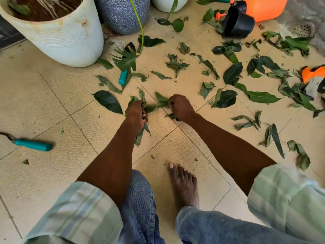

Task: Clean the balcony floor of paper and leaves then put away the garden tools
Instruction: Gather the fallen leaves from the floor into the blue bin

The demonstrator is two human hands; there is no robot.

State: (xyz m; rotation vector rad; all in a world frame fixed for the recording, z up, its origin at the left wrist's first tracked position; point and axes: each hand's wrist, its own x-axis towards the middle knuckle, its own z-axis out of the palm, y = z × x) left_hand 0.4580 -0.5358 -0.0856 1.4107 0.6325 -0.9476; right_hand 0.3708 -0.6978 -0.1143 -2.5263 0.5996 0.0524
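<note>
Nearest to the camera are striped green sleeves, blue jeans and one bare foot [184,187] standing on the beige tiled floor [52,106]. Both forearms reach forward and down to the floor. The left hand [136,114] is closed around a bunch of leaves [140,136]; some of them hang out below the fist and some stick out above it. The right hand [181,107] is also curled, and it grips a few leaves at its lower edge. Between the two hands, which are close together but not touching, there is a blurred green leaf [161,101], and I cannot tell which hand holds it.

To the left of the left hand, just beside it, lies one big dark leaf [108,101]. Farther left, well apart from the hands, a garden tool with a teal handle [33,144] lies on the floor. To the right of the right arm, many loose leaves [260,96] are scattered over the tiles.

Farther away, a second teal handle [123,76] lies partly under a cut plant leaf. Behind it stand a large white pot [66,37] and a grey speckled pot [121,14]. At the far right a black pot [237,23] lies on its side next to an orange container [265,7], near a floor drain [302,30]. An orange object [312,73] is at the right edge.
</note>
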